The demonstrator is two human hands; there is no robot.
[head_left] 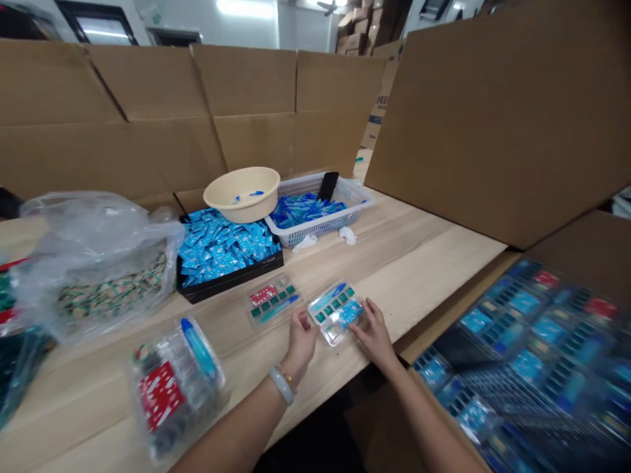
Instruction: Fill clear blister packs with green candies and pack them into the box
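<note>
A clear plastic blister tray [324, 334] is between my two hands, holding green squares, a blue pen-like piece and a blue sachet [350, 312]. My left hand [302, 341] pinches its left edge, with a bracelet on that wrist. On the opposite side, my right hand [373, 334] grips the edge near the sachet, its thumb by the lower corner. Just left of it lies a second tray [254, 311] with a red sachet, green squares and a blue piece. Nearer me on the left is a blurred stack of clear trays [185, 355], with a red sachet and blue pieces on top.
Behind stand a black box [236, 272] of blue sachets, a cream basin [241, 213] and a white basket [320, 226] of blue pieces with a dark phone-like object. A plastic bag [98, 223] sits left. Filled trays [532, 361] lie in a carton at right. Cardboard walls surround the table.
</note>
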